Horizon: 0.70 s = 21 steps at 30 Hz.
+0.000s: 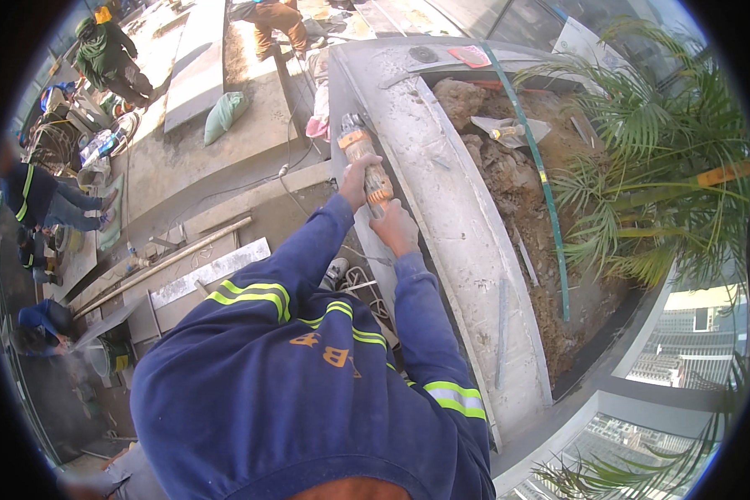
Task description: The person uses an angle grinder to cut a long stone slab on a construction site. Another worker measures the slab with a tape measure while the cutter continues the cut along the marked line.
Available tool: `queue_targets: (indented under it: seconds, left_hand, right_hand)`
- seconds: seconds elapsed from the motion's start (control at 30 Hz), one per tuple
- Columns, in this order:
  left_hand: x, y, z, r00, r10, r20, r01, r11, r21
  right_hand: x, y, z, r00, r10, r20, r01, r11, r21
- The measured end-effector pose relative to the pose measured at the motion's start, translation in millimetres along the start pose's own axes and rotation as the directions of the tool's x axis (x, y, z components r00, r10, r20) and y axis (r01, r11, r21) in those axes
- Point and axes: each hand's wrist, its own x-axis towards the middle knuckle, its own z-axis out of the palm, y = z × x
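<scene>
Both hands hold a dusty orange angle grinder [363, 156], its head pointing away from me. My left hand [357, 183] wraps round the middle of its body. Behind it, my right hand [397, 229] closes on the rear end. The grinder's dark front end [352, 122] is over the inner edge of a grey concrete planter wall [450, 187]; I cannot make out the disc or whether it touches. Both forearms are in dark blue sleeves with reflective bands.
Right of the wall lies a soil bed [508, 192] with a green straightedge [535, 158] across it and palm fronds [642, 158]. On the left are paving slabs [196, 71], a green sack [225, 115], a cable [285, 169], a long pole [162, 268] and several workers [108, 58].
</scene>
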Motion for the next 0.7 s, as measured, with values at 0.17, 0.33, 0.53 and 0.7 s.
queue_targets:
  seconds: [0.17,0.33,0.53,0.7]
  left_hand:
    - [-15.1,-2.1,7.8,1.000,0.008,-0.029,-0.009,1.000,-0.015]
    - [-14.2,-3.4,6.1,0.999,0.023,-0.047,-0.024,1.000,-0.013]
    - [3.9,-3.6,-3.1,1.000,0.008,-0.026,-0.009,1.000,-0.010]
    - [12.3,1.2,-4.6,1.000,0.010,0.030,-0.010,1.000,-0.006]
  right_hand:
    - [-10.1,3.6,-0.7,1.000,0.007,-0.004,-0.007,1.000,-0.019]
    - [-12.6,4.1,-0.8,1.000,0.009,0.002,-0.009,1.000,-0.017]
    - [-6.9,-0.5,-4.2,0.999,-0.028,-0.017,0.028,1.000,-0.008]
    - [4.5,-2.0,-0.9,0.999,-0.031,-0.021,0.031,0.999,-0.010]
